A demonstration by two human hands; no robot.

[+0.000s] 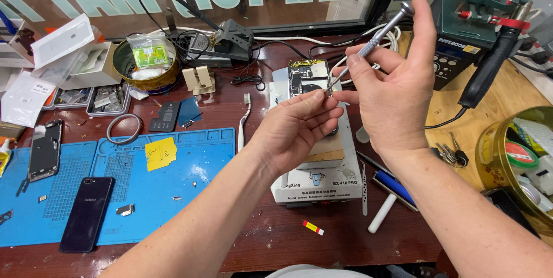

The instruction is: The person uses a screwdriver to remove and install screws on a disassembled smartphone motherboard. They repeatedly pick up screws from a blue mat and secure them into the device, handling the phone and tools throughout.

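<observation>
- The right hand [397, 91] was closed around a slim silver metal precision screwdriver [373, 43]; the index finger rested on its round top cap and the thumb and the other fingers gripped the shaft.
- The screwdriver was tilted, with its thin tip pointing down and to the left, toward the fingertips of the left hand.
- The left hand [294, 131] was pinched together, thumb against fingers, just at the tip of the screwdriver; whether it held some small part, I cannot tell.
- Both hands were raised above an opened smartphone with bare inner parts [308, 77], which lay on a white box-shaped heating machine [322, 183].
- The machine stood on a dark red wooden table [276, 237].
- To the left lay a blue silicone work mat [167, 191] with a dark closed smartphone [86, 213] and a yellow paper note [159, 153] on it.
- Near the right edge of the machine lay a white pen-like stick [382, 213].
</observation>
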